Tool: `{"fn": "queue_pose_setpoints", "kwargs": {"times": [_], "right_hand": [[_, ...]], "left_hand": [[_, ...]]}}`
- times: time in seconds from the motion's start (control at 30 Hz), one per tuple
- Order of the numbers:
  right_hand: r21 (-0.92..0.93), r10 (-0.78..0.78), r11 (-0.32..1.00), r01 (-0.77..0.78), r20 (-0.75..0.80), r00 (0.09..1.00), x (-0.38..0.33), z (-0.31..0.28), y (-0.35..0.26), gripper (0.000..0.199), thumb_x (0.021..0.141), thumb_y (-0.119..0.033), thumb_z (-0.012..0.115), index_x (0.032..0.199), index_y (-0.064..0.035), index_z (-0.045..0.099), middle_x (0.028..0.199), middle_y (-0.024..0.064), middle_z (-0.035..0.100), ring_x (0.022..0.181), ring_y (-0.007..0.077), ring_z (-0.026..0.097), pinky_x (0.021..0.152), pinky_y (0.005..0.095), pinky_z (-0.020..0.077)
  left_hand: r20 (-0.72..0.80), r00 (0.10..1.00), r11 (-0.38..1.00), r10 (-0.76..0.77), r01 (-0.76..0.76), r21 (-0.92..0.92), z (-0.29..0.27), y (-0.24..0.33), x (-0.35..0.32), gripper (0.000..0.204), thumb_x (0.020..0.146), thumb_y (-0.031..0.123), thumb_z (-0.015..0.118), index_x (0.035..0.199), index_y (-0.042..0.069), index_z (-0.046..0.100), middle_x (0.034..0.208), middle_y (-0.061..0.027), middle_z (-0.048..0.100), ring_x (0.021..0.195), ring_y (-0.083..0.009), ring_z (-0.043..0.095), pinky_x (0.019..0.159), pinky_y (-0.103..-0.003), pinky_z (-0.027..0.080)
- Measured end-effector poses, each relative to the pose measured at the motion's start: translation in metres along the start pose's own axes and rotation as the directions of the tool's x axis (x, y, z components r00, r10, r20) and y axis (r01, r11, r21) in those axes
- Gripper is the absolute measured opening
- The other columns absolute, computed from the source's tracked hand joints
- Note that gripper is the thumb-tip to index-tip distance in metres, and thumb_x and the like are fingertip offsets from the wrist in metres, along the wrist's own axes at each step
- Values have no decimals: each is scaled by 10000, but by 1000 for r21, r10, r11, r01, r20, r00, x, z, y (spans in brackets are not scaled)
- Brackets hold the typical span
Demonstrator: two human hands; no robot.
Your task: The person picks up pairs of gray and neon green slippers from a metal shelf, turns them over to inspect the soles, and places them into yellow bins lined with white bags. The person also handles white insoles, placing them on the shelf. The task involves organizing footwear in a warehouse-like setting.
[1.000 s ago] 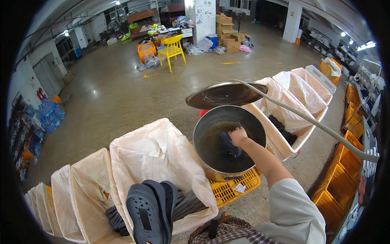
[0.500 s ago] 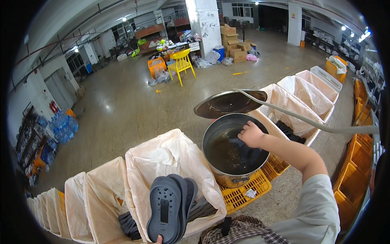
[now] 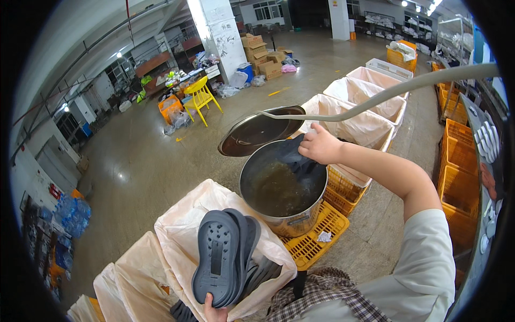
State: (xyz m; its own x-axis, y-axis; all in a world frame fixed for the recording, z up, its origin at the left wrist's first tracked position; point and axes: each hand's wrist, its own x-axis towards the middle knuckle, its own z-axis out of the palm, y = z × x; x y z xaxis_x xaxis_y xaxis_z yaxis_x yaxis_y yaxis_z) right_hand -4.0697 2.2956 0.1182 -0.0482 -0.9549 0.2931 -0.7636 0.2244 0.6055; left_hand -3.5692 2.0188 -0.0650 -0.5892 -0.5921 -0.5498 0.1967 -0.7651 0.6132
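A stack of dark grey shoe soles [image 3: 217,257], dotted with holes, stands tilted in my left hand [image 3: 214,309], which is closed on its lower end. Below the stack is a bin lined with pale cloth [image 3: 185,206], with more grey soles [image 3: 263,273] inside. My right hand [image 3: 320,145] is closed on a dark grey sole [image 3: 292,153] at the far right rim of a large metal pot [image 3: 244,185]. Part of that sole hangs inside the pot, over or in murky brownish water [image 3: 276,188]; its lower end is hard to make out.
A round dark lid [image 3: 260,134] tilts behind the pot. Across the right side runs a bent grey tube [image 3: 386,99]. The pot stands on a yellow crate [image 3: 306,249]. More cloth-lined bins [image 3: 343,112] line up beyond it, and orange crates [image 3: 458,185] are at right.
My right hand has risen from inside the pot to its rim, bringing up the dark sole. My left hand still holds the stack. The whole view has turned to the right.
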Motion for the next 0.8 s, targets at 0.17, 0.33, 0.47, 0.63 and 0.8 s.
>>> {"fn": "queue_pose_setpoints", "kwargs": {"times": [0.17,0.33,0.47,0.63,0.8], "right_hand": [[39,367,926,-377,156,917,-26,-23,4,229,629,-218,668,823,-134,580,787,6,606,871,205,551,868,423,346],[74,255,965,-252,-39,966,-46,-28,-1,264,592,-203,686,813,-120,568,755,10,588,840,215,542,852,411,346],[97,523,837,-539,150,839,-60,-29,-3,253,598,-185,664,824,-107,579,788,25,607,863,218,550,894,416,330],[352,943,164,-922,218,251,-111,-30,-6,295,700,-253,701,893,-44,621,834,188,640,836,387,599,714,431,463],[565,768,-610,-555,592,-242,-211,-31,-31,214,753,-231,670,820,-47,584,684,64,593,666,189,571,567,348,420]], "left_hand": [[135,989,998,56,-52,-29,34,9,28,542,808,155,661,1276,6,435,1262,-136,525,1159,-294,504,1020,-458,372],[118,993,999,-28,24,35,81,14,60,499,811,127,664,1249,5,458,1227,-141,548,1126,-283,530,971,-449,420],[107,994,991,-7,-7,133,117,19,77,467,799,103,681,1217,21,489,1165,-126,581,1060,-258,571,898,-392,476],[121,992,955,23,-58,292,167,26,98,447,794,112,689,1193,30,505,1137,-103,594,1008,-232,594,845,-350,490],[266,958,861,104,-221,458,227,14,129,403,770,87,708,1117,-25,536,1068,-149,609,973,-259,607,798,-357,512]]}}
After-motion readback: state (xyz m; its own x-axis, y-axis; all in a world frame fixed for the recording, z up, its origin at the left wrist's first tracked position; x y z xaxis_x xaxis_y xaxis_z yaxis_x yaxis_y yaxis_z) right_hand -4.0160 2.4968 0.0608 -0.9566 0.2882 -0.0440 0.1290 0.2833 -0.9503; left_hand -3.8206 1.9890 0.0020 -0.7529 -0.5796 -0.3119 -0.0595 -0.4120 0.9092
